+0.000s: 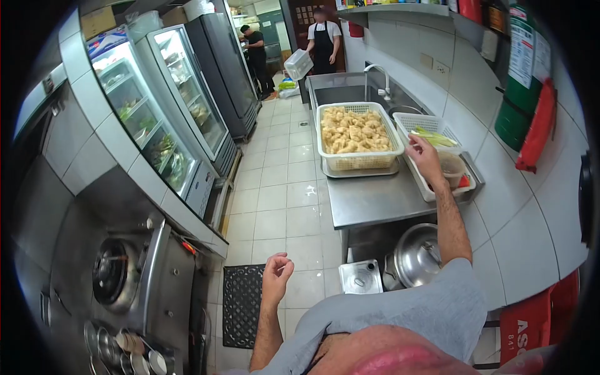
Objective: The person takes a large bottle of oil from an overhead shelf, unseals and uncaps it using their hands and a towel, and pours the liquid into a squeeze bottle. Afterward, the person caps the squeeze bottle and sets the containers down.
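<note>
My right hand point(425, 161) reaches over the steel counter, its bent fingers apart, right by the near side of a white basket point(451, 127) that holds pale green stalks point(432, 137). Under my wrist, a white tray point(427, 189) bears a round plastic tub point(452, 167) and something red. To the left of that hand stands a large white basket point(364, 164) heaped with pale yellow chunks point(355, 130). Low over the floor, my left hand point(277, 275) hangs with loosely curled fingers and nothing visible in it.
A sink with a white faucet point(379, 78) lies beyond the baskets. Under the counter are a lidded steel pot point(417, 255) and a square metal lid point(360, 277). Glass-door fridges point(134, 119) and a stove burner point(114, 272) line the left. Two people stand far back, one holding a clear bin point(298, 65).
</note>
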Action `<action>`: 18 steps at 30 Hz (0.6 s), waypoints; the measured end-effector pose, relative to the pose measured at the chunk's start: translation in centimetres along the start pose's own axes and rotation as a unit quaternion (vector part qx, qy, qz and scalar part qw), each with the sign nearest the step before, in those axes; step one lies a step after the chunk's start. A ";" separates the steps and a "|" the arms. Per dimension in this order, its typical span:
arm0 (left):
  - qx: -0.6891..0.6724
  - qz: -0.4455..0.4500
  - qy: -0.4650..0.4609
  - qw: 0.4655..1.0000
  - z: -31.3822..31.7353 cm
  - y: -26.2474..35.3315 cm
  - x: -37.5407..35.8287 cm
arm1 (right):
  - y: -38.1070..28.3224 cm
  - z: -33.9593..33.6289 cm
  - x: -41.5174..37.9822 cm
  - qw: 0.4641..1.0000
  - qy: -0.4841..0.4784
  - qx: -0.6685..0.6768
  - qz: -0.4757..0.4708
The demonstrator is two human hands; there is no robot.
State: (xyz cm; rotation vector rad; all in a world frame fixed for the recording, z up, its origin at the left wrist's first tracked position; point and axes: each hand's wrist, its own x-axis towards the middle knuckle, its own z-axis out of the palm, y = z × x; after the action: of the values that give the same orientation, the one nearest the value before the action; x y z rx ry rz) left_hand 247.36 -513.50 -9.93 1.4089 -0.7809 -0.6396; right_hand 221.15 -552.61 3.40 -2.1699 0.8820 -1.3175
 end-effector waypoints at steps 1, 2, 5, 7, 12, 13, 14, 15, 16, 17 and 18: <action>0.003 0.001 0.006 1.000 -0.9 -0.2 2.0 | 0.3 1.6 2.2 1.000 0.004 0.019 -0.007; 0.005 0.001 0.001 1.000 -1.9 -0.1 4.2 | 0.4 3.4 4.1 1.000 0.008 0.018 -0.004; 0.000 -0.012 0.034 0.999 -5.2 -0.8 11.1 | -1.5 9.0 9.3 0.998 -0.002 0.057 -0.036; 0.005 0.004 0.027 1.000 -7.6 -1.4 16.2 | -3.5 12.3 12.7 0.995 -0.039 0.024 -0.083; 0.018 0.040 0.000 0.999 -13.1 -1.7 30.0 | -4.6 18.1 21.7 0.983 -0.046 -0.070 -0.163; 0.017 0.050 -0.014 0.999 -13.8 -1.1 32.7 | -4.6 18.7 23.8 0.973 -0.025 -0.114 -0.198; 0.017 0.046 -0.026 0.998 -14.5 -1.0 35.4 | -4.7 19.2 25.6 0.960 -0.005 -0.158 -0.231; 0.019 0.057 -0.033 0.998 -15.0 -0.8 38.4 | -5.2 19.4 27.3 0.960 0.001 -0.168 -0.224; 0.020 0.072 -0.040 0.996 -15.4 -0.2 41.7 | -5.7 19.2 29.1 0.956 0.024 -0.204 -0.207; 0.008 0.071 -0.067 0.995 -15.4 0.5 44.7 | -6.1 18.9 30.9 0.951 0.046 -0.241 -0.189; 0.005 0.073 -0.082 0.994 -15.3 1.3 47.7 | -6.1 18.5 32.7 0.949 0.054 -0.252 -0.182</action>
State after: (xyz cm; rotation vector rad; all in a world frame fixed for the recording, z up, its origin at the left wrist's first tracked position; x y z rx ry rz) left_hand 288.29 -541.74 -4.03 1.3060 -1.0100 -0.6439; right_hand 250.59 -570.90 19.10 -2.7843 0.9765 -1.5188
